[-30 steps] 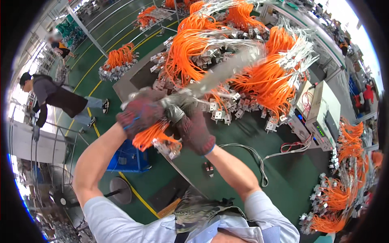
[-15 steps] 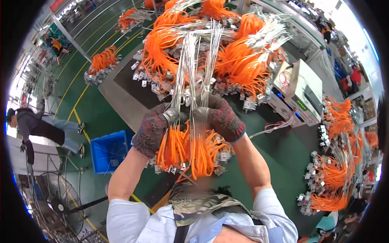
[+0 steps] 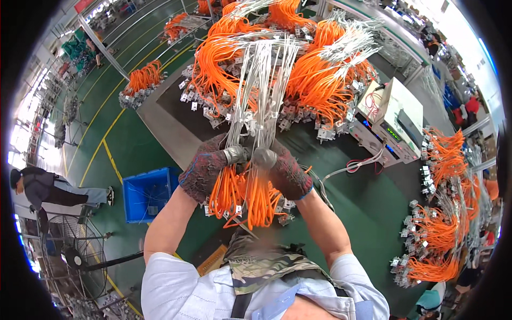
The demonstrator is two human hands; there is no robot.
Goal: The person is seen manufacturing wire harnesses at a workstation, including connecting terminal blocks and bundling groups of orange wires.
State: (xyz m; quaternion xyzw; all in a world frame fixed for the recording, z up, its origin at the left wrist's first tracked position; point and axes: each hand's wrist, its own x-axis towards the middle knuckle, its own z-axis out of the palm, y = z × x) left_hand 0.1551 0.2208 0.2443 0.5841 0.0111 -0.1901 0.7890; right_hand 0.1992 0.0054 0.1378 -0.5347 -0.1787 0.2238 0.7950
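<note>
Both hands wear dark knitted gloves with grey-wrapped thumbs. My left hand (image 3: 210,165) is closed round one part of a bundle of orange cables with silvery wire ends (image 3: 226,189). Beside it, almost touching, my right hand (image 3: 282,168) is closed on the other part of the bundle (image 3: 260,200). The silvery wires (image 3: 261,80) stick up and away from me above the gloves. The orange loops hang below, with small white and metal connectors around them. The gloves hide the wires inside the grip.
Large heaps of orange cables (image 3: 320,80) lie on the dark table (image 3: 170,114). At the right stands a bench instrument (image 3: 392,120). A blue bin (image 3: 149,194) sits to the left, near a black fan (image 3: 77,261) and a walking person (image 3: 53,189). More cable bunches (image 3: 440,224) hang at the right.
My hands have drawn closer together, bringing the two parts of the bundle side by side. The person at the left has shifted slightly, and the whole view has turned a little.
</note>
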